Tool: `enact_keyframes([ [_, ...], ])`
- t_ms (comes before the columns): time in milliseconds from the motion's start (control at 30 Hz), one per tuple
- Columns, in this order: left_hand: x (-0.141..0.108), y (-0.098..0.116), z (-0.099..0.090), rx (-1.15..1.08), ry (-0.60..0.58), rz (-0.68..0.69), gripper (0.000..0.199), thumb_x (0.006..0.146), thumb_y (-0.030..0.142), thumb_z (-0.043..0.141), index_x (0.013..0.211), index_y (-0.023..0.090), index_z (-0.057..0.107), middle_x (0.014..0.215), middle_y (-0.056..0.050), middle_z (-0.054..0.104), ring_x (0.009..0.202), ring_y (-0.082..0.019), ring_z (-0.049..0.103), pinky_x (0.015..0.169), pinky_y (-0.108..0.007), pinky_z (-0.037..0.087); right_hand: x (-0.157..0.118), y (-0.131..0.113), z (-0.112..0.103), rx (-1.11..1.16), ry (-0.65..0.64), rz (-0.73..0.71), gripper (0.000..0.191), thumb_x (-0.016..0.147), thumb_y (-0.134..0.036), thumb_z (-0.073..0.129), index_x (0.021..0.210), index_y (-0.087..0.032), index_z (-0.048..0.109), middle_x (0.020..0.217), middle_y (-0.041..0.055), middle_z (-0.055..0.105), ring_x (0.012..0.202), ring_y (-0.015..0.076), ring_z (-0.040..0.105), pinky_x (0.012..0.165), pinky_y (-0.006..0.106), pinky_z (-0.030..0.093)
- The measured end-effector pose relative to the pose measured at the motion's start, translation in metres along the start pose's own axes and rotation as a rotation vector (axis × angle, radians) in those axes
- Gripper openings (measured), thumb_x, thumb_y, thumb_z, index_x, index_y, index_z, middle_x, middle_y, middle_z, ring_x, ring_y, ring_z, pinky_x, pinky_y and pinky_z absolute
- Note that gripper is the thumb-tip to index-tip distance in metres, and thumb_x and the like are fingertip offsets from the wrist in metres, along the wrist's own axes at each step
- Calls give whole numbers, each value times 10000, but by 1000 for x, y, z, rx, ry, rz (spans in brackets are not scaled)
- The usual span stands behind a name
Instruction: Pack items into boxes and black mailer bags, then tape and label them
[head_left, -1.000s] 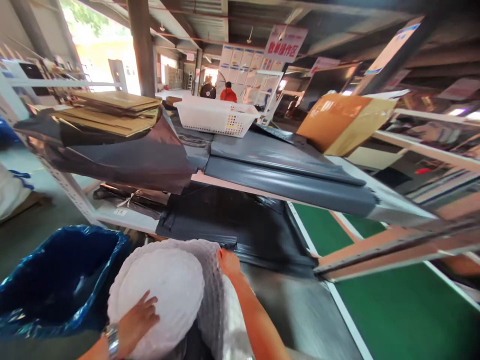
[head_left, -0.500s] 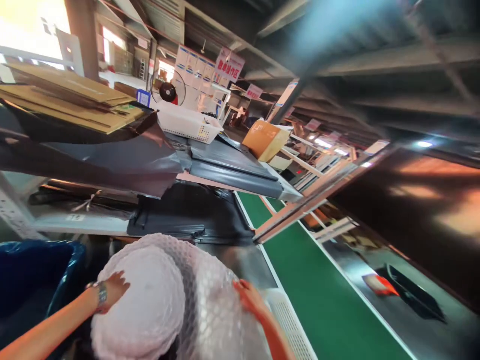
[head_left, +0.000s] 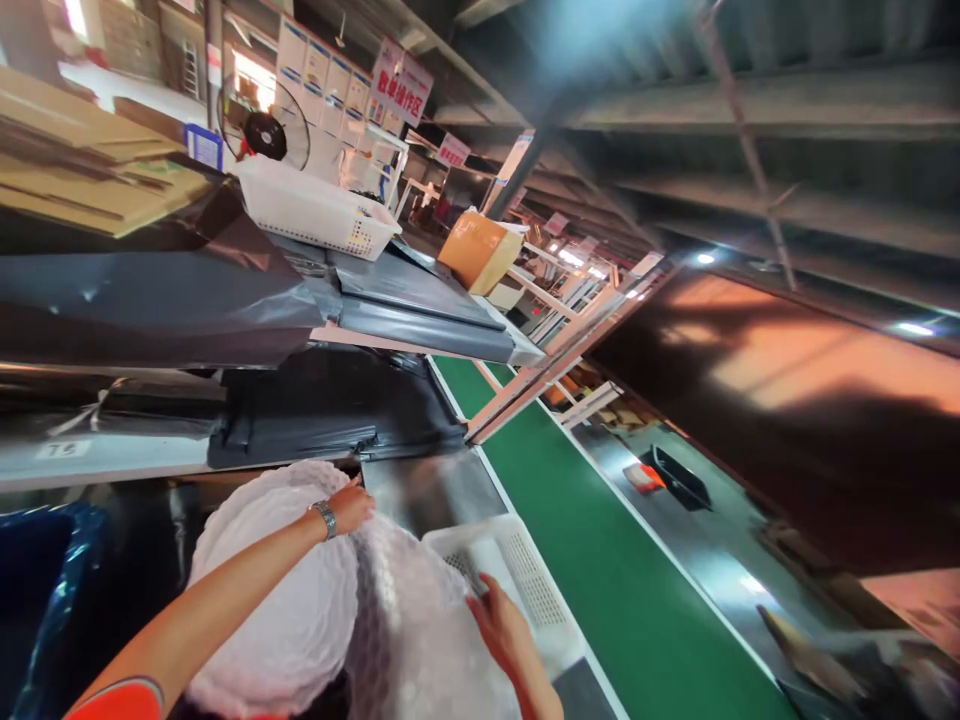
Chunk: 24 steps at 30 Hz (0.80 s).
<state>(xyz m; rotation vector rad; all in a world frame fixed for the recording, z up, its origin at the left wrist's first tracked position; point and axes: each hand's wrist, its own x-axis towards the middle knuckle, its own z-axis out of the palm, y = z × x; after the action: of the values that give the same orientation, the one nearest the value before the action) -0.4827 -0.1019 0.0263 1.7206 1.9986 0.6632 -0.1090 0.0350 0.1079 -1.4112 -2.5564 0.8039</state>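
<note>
A large white roll of bubble wrap (head_left: 277, 590) stands in front of me, its loose sheet (head_left: 420, 620) running off to the right. My left hand (head_left: 349, 507), with a metal watch at the wrist, reaches across the roll. Its fingers are bent over the top edge where the sheet leaves the roll. At the sheet's far right edge my right hand (head_left: 499, 620) is closed, thumb and forefinger together on the film. A small greyish shape shows by those fingertips, too blurred to name. The lower part of the sheet runs out of view.
A white plastic basket (head_left: 517, 570) sits just beyond my right hand, beside a green conveyor belt (head_left: 600, 570). Black plastic bags (head_left: 322, 405) lie on the shelf ahead. A blue-lined bin (head_left: 45, 600) is at left. Flat cardboard (head_left: 90, 150) and a fan (head_left: 264, 132) are farther back.
My left hand has moved right, from the roll's left side across to its top right edge. My right hand stays near the sheet's edge. The view has swung right.
</note>
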Motion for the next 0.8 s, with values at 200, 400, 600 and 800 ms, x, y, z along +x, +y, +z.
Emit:
enact_keyframes([
  [200,-9,1,14,-44,-19,34,251,1014,129,621,854,170,809,1000,-120,855,1101,-315,792,1334,-629,381,28,-95,76,-274,36,-388,523,1082,-380,481,1543,-180,629,1490,238,728,1367,406,684,1229,576,512],
  [400,-18,4,9,-79,-6,57,298,1039,141,545,866,160,786,982,-91,832,1045,-277,765,1254,-556,428,67,-146,129,-322,-187,-271,399,1145,-320,404,1134,-220,790,1015,124,843,952,275,763,826,318,489],
  [600,-28,3,10,-104,-36,75,293,994,96,524,859,171,772,973,-79,837,1042,-262,768,1314,-541,390,72,-131,129,-220,-255,-242,426,1158,-356,407,975,-235,771,824,32,766,786,198,661,711,294,338],
  [800,-36,2,15,-89,-59,60,291,984,84,549,784,191,731,910,-49,817,991,-225,751,1331,-491,382,63,-115,128,-125,-237,-208,416,1124,-372,483,823,-218,725,719,20,691,732,182,627,693,284,377],
])
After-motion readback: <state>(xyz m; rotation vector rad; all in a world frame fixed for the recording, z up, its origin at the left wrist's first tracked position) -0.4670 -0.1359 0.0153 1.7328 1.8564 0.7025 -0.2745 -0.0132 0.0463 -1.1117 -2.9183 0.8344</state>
